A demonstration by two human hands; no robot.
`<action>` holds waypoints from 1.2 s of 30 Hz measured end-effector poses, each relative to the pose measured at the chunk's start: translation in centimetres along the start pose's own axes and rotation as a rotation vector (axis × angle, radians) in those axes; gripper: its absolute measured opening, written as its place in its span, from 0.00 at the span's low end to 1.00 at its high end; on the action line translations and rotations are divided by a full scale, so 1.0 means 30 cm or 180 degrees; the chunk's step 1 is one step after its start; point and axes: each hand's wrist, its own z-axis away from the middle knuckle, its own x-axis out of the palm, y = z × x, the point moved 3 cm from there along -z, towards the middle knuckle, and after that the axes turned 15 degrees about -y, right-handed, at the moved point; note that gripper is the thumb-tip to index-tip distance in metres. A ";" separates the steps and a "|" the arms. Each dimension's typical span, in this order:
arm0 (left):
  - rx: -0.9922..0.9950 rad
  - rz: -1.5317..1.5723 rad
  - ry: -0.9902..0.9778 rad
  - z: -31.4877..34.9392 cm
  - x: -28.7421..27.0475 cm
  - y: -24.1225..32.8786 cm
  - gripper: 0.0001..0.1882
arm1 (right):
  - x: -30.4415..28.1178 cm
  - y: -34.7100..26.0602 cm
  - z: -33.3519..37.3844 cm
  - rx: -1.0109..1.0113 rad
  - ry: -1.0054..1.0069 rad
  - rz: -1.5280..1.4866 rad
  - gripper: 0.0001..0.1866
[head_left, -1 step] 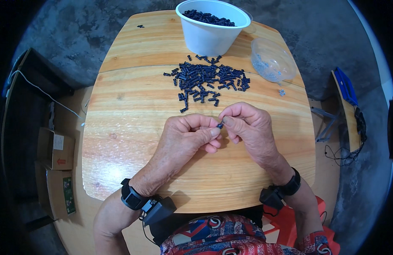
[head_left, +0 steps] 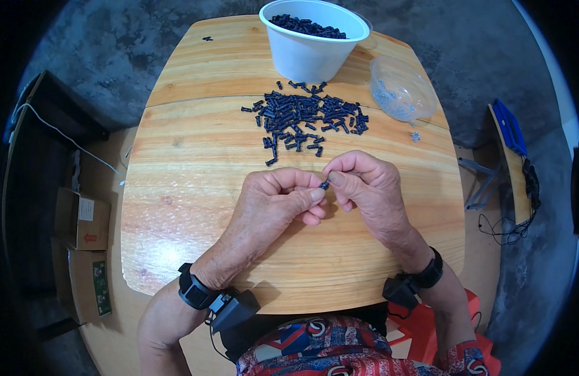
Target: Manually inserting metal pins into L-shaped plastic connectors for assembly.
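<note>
My left hand (head_left: pixel 273 207) and my right hand (head_left: pixel 371 191) meet fingertip to fingertip above the middle of the wooden table (head_left: pixel 189 188). Between them they pinch one small black piece (head_left: pixel 324 185). The left thumb and forefinger close on its left end, and the right thumb and forefinger close on its right end. Just beyond my hands lies a loose pile of several similar small black pieces (head_left: pixel 308 119), spread on the tabletop. Each wrist wears a black band with a small black device.
A white bowl (head_left: pixel 314 53) holding more black pieces stands at the table's far edge. To its right a clear plastic bowl (head_left: pixel 399 88) lies tilted. Cardboard boxes (head_left: pixel 82 219) sit on the floor at the left, and a blue object with cables (head_left: pixel 508 131) is at the right.
</note>
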 end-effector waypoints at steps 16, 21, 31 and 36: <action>0.0046 -0.0141 0.0029 0.000 0.008 -0.001 0.06 | 0.011 -0.013 -0.001 -0.0251 0.0161 0.0827 0.05; 0.0048 -0.0198 0.0075 0.001 0.006 -0.005 0.05 | 0.016 -0.018 -0.004 -0.0408 0.0225 0.1088 0.04; 0.0160 -0.0159 0.0129 -0.001 0.012 -0.006 0.05 | 0.019 -0.019 -0.005 -0.1146 0.0191 0.1988 0.04; 0.0133 -0.0217 0.0149 0.000 0.009 -0.007 0.04 | 0.028 -0.025 -0.004 -0.1206 0.0150 0.2314 0.04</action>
